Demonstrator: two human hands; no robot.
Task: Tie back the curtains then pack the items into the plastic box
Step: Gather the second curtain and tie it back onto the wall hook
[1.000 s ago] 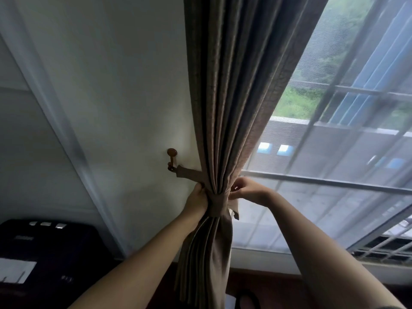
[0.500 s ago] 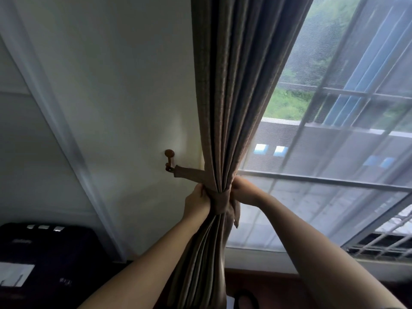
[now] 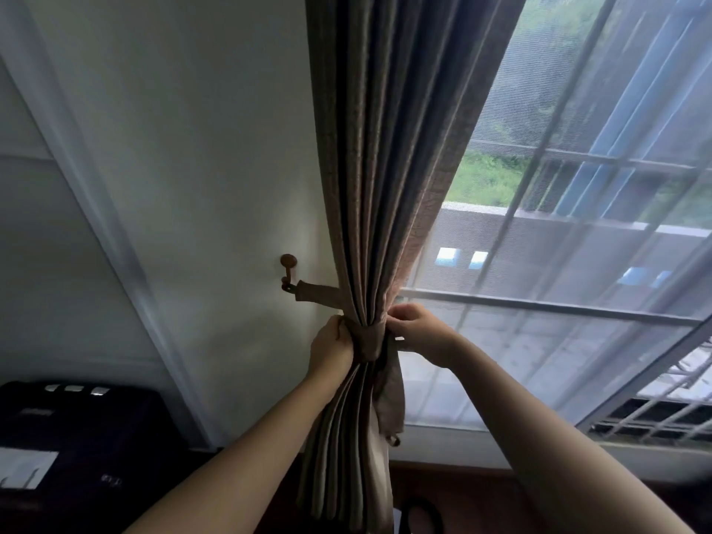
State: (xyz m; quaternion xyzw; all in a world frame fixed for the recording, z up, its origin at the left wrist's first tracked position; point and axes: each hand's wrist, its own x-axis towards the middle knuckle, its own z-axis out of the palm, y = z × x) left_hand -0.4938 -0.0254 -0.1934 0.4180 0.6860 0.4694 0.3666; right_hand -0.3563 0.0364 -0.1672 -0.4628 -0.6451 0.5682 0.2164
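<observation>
A brown pleated curtain [image 3: 389, 156] hangs down the middle of the view, gathered into a tight bundle at hand height. A matching fabric tieback [image 3: 366, 337] wraps around the bundle; one end runs left to a round brown wall hook [image 3: 288, 272], and the other end hangs loose below with a small ring [image 3: 393, 441]. My left hand [image 3: 330, 350] grips the bundle and tieback from the left. My right hand [image 3: 418, 331] pinches the tieback at the curtain's right side. No plastic box is in view.
A white wall [image 3: 200, 167] lies left of the curtain. The window [image 3: 578, 264] with a sheer screen and metal bars fills the right. A black device [image 3: 73, 437] with a white label sits at the lower left. A dark floor shows below.
The tieback's loose end now hangs lower down the curtain's right side. My right hand has shifted slightly right and up; my left hand keeps its grip on the bundle.
</observation>
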